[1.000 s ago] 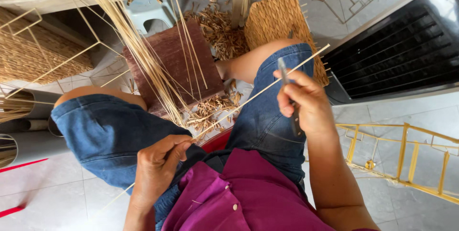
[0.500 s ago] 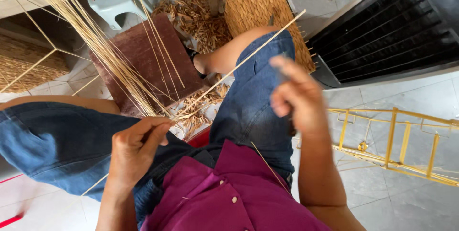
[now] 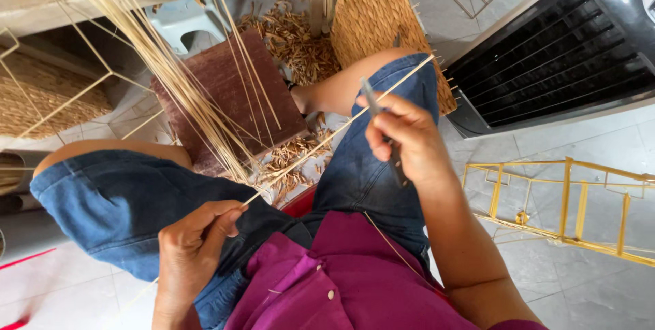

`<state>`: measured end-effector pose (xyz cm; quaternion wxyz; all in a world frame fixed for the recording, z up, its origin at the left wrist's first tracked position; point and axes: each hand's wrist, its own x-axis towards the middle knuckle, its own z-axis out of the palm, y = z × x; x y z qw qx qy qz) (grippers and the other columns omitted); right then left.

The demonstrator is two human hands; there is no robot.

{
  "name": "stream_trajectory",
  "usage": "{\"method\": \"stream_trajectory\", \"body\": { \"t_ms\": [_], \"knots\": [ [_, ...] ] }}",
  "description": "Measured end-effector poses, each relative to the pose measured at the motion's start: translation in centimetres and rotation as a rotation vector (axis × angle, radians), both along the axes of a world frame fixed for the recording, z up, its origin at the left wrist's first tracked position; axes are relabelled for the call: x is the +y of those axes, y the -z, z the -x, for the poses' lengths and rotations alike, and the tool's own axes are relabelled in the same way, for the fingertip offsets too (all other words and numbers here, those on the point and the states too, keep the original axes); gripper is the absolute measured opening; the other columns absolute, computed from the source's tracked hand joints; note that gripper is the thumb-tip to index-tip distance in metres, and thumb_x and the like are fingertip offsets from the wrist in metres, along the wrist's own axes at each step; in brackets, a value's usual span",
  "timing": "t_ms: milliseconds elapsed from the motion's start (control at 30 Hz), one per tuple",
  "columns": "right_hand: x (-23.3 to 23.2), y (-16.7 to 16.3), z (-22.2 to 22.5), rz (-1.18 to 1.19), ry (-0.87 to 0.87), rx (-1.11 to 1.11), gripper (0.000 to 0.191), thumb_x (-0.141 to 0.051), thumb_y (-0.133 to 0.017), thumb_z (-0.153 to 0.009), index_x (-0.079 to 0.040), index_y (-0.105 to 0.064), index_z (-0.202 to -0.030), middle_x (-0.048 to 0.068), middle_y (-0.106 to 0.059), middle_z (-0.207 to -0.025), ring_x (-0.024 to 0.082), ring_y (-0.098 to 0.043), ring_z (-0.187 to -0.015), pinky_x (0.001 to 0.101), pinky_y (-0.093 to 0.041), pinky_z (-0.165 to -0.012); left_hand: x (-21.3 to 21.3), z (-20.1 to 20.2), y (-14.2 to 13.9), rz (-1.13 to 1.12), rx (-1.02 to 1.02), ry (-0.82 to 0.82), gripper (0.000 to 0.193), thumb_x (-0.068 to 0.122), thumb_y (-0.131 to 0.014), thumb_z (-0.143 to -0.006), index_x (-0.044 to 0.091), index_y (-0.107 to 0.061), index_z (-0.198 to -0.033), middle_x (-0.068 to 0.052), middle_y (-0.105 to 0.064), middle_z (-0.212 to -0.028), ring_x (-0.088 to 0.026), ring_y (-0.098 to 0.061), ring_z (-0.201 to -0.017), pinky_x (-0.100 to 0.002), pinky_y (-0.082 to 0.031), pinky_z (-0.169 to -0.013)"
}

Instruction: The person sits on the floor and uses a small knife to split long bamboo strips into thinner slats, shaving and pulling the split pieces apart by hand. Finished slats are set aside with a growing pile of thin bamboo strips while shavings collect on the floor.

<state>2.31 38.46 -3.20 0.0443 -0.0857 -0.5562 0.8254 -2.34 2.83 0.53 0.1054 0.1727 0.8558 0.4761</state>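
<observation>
— What's hard to make out?

— The thin dark blade [image 3: 385, 140] is mostly hidden inside the right hand [image 3: 402, 142], fingers curled round it.

— And the left hand [image 3: 194, 248]?

— Near the lap, fingertips pinching the long pale straw strip [image 3: 327, 135], which slants far-right across the denim knee [image 3: 382, 159].

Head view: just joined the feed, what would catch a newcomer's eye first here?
Most striking is the long pale cane strip stretched diagonally across the lap, pinched low by the left hand and worked higher up by the right hand, which holds a thin dark blade. Behind it, a bundle of pale strands fans down from the upper left, and a yellow metal frame lies on the tiled floor at right.
</observation>
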Motion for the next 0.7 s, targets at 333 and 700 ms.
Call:
{"method": "stream_trajectory", "body": {
  "t_ms": [333,700],
  "knots": [
    [4.9,-2.5,0.3,0.055,0.246,0.097,0.037,-0.011,-0.054,-0.107,-0.003,-0.058,-0.142,0.006,-0.058,-0.076,0.012,-0.050,-0.059,0.0268,-0.042,-0.055,-3.9,-1.0,0.6,0.004,0.006,-0.101,0.010,0.008,-0.070,-0.093,0.005,-0.077,-0.100,-0.002,-0.070,-0.066,-0.006,-0.068,-0.062,-0.021,-0.051,-0.055],
    [-5.1,-1.8,1.0,-0.137,-0.266,0.010,0.036,-0.006,-0.057,-0.105,0.001,-0.057,-0.140,0.011,-0.067,-0.082,0.011,-0.057,-0.063,0.0236,-0.046,-0.056,-1.3,-2.4,0.2,-0.081,0.019,-0.057,0.011,0.008,-0.073,-0.090,0.006,-0.077,-0.100,-0.004,-0.069,-0.067,-0.007,-0.059,-0.054,-0.023,-0.045,-0.048]
  ]
}}
